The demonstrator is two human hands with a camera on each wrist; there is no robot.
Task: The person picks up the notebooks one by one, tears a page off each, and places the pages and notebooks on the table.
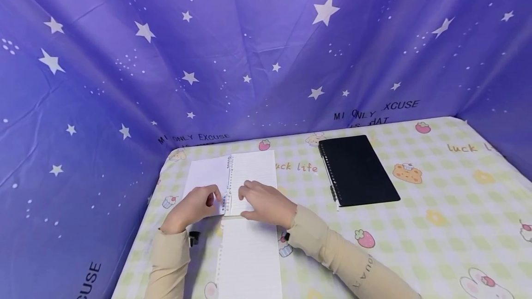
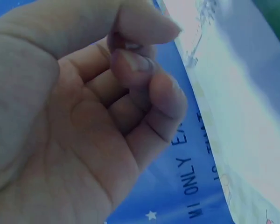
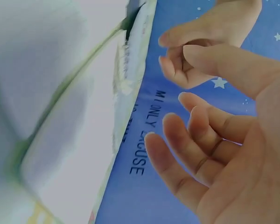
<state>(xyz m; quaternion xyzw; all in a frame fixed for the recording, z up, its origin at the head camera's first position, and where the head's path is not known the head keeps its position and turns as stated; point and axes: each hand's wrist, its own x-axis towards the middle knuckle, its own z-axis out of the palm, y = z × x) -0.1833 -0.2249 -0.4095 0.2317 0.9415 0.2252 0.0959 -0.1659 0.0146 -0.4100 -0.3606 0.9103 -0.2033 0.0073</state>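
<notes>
A loose-leaf ring binder [image 1: 253, 165] lies spread on the table, with a plain white page on the left and lined paper on the right. Its white rings [image 1: 227, 201] run down the middle. My left hand [image 1: 197, 204] hovers over the left page beside the rings, fingers loosely bent and nothing visible in them. Over the lined page is my right hand [image 1: 268, 204], its fingers apart and slightly bent, holding nothing. Lined paper [image 1: 251, 262] with punched holes along its left edge lies just in front of the binder, partly under the right wrist in the head view.
A black-covered ring notebook [image 1: 359, 170] lies to the right on the checked tablecloth [image 1: 436, 243]. Behind and at the left, a purple star-patterned curtain [image 1: 249, 59] borders the table. A small black device [image 1: 194, 237] sits by the left cuff.
</notes>
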